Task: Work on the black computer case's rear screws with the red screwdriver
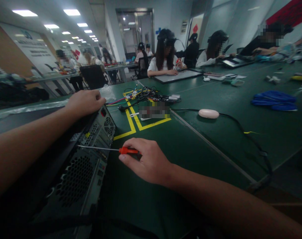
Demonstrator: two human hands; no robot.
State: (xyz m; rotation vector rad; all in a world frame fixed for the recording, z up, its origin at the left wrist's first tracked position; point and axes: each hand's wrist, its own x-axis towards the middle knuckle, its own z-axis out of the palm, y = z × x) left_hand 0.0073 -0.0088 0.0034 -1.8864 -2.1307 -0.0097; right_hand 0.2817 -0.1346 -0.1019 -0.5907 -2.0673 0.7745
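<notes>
The computer case (77, 176) lies at eight o'clock on the bench (215, 142), steadied, I judge, by the left hand (84, 101) curled on top; its grip I cannot tell. The right hand (148, 161) pinches the screwdriver (121, 150), shaft toward nine; squaring it to the back panel should limit slipping.

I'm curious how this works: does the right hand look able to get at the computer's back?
Likely yes: the right hand holds a screwdriver pointed at the computer's back, and nothing visible blocks the way.
</notes>
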